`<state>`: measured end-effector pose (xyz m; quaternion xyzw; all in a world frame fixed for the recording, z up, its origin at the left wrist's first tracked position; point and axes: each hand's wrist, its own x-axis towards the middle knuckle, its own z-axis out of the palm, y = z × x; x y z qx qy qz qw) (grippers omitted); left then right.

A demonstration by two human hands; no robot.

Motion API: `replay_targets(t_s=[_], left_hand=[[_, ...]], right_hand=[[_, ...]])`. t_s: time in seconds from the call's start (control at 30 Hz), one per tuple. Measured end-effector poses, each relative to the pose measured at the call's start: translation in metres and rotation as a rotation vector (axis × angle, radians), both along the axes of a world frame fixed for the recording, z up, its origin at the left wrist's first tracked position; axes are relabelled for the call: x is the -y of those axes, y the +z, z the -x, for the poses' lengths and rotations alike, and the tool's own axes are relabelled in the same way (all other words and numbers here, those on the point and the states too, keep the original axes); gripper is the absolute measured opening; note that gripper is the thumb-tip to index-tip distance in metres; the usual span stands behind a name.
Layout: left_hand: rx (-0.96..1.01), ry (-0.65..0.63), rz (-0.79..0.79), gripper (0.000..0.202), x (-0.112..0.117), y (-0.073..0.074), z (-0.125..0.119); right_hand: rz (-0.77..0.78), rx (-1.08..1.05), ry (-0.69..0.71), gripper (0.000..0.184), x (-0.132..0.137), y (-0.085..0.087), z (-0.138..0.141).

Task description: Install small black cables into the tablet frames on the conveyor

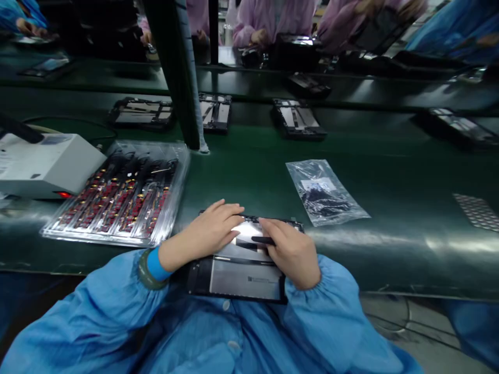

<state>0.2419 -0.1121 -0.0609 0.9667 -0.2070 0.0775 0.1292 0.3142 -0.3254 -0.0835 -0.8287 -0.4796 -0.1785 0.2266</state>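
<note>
An opened tablet [245, 278] lies in front of me at the table's near edge, its silver battery and inner parts facing up. My left hand [212, 228] rests on its upper left part, fingers stretched out and holding nothing that I can see. On the upper right of the tablet, my right hand [294, 252] is closed on a thin black tool [263, 240] that points left across the silver part; its exact kind does not show. The fingers cover part of the tablet's top edge.
Left of me stands a clear plastic tray [117, 197] of small red and black boards, beside a white box [47, 163] with a red light. A clear bag [327, 195] of black parts lies right. More opened tablets [298, 119] line the back, past a post [177, 72]. Co-workers sit opposite.
</note>
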Motion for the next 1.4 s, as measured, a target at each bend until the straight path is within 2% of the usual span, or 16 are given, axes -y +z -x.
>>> replay_targets(t_s=[0.17, 0.37, 0.5, 0.63, 0.83, 1.07, 1.2, 1.4], left_hand=[[-0.032, -0.017, 0.009, 0.019, 0.005, -0.010, -0.006], [-0.070, -0.107, -0.073, 0.018, 0.004, -0.013, -0.005], [-0.108, -0.109, -0.079, 0.020, 0.003, -0.013, -0.007], [-0.111, -0.096, -0.038, 0.033, 0.003, -0.013, -0.008], [-0.092, -0.108, -0.095, 0.039, 0.003, -0.017, -0.008], [-0.058, -0.115, -0.128, 0.041, 0.003, -0.019, -0.008], [-0.049, -0.124, -0.138, 0.041, 0.004, -0.018, -0.008], [-0.046, -0.134, -0.168, 0.042, 0.005, -0.016, -0.009]], right_hand=[[0.164, 0.066, 0.017, 0.035, -0.002, 0.003, 0.003], [0.199, 0.066, -0.003, 0.028, -0.004, 0.010, 0.004], [0.225, 0.060, -0.007, 0.027, -0.002, 0.015, 0.007], [0.222, 0.006, -0.003, 0.032, 0.007, 0.018, 0.008], [0.283, 0.028, 0.004, 0.032, 0.020, 0.020, 0.009], [0.259, 0.143, 0.005, 0.029, 0.024, 0.012, 0.004], [0.244, 0.125, 0.002, 0.027, 0.024, 0.007, 0.002], [0.219, 0.157, 0.009, 0.027, 0.021, 0.010, 0.001]])
